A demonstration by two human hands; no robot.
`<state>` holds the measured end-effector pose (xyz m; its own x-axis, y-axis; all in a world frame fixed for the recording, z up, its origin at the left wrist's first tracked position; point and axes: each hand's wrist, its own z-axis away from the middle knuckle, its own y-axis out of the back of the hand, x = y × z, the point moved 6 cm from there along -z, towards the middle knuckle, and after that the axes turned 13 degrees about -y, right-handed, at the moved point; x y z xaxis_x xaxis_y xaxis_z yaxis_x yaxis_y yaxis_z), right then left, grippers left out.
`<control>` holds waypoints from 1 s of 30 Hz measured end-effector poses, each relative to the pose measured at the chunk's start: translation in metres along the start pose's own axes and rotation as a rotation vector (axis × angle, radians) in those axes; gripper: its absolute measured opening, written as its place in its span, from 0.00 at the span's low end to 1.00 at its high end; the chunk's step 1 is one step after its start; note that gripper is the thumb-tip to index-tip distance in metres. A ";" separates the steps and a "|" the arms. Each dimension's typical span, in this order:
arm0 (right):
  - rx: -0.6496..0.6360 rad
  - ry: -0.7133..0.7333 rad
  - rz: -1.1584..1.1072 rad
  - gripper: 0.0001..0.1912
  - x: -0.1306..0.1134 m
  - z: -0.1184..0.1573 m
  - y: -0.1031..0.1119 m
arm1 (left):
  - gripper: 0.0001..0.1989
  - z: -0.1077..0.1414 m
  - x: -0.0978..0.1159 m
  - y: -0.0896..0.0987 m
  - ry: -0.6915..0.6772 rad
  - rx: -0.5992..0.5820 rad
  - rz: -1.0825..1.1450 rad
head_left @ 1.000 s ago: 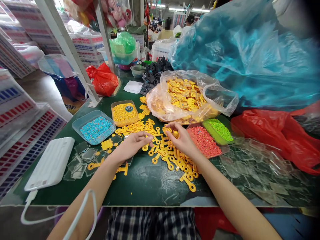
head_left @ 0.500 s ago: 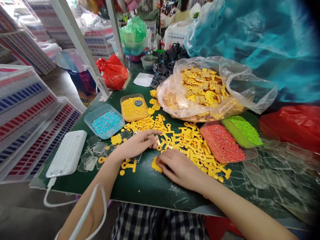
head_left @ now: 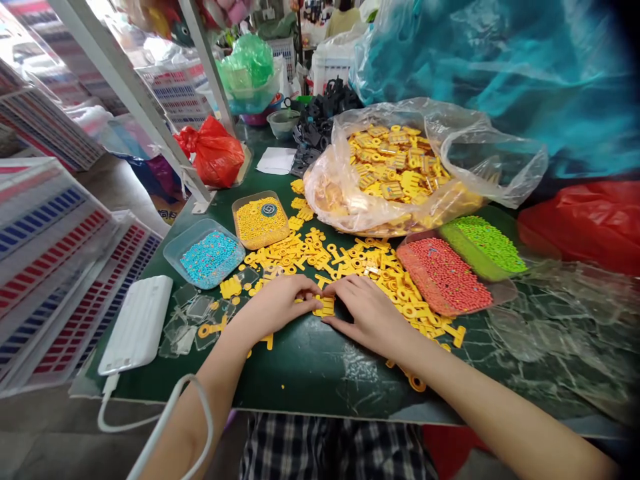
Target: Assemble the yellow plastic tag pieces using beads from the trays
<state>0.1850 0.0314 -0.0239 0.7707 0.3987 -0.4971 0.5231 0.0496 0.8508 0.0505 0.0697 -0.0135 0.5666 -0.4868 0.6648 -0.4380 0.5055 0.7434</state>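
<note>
Tabletop (head_left: 295, 373): 2 hands (head_left: 367, 312) touch yellow piece (head_left: 327, 307); swirl-marked disc (head_left: 269, 210) beyond.

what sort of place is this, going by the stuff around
Probably a small workshop or factory for plastic goods: loose yellow parts heaped on the table, trays of coloured beads around them, and crates stacked beside it.

Your left hand (head_left: 287, 298) and right hand (head_left: 367, 312) are bare and slender-fingered, as are the wrists behind them and your left forearm (head_left: 220, 363) and right forearm (head_left: 480, 387). Behind the left hand, a smooth, rounded white cable (head_left: 163, 417) loops across that forearm. Nearer your body than both hands, you wear a dark-and-white plaid cloth garment (head_left: 293, 450), its pale bands crossing into squares.
</note>
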 end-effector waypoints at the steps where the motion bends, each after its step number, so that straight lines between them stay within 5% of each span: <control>1: 0.003 -0.001 -0.010 0.10 0.001 0.000 0.001 | 0.08 -0.001 0.000 -0.001 -0.002 -0.007 -0.025; 13: 0.050 -0.042 0.045 0.10 0.013 -0.009 0.004 | 0.14 -0.005 -0.003 0.001 -0.032 0.089 -0.295; 21: 0.106 0.097 0.087 0.11 0.007 -0.007 0.006 | 0.16 -0.005 -0.005 0.001 -0.117 0.144 -0.311; 30: -0.064 0.148 -0.005 0.09 -0.009 -0.001 0.011 | 0.15 0.000 -0.005 -0.004 -0.157 0.044 -0.196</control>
<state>0.1834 0.0298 -0.0103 0.7035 0.5287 -0.4749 0.4989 0.1084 0.8598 0.0489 0.0700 -0.0199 0.5300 -0.6788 0.5083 -0.3622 0.3608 0.8595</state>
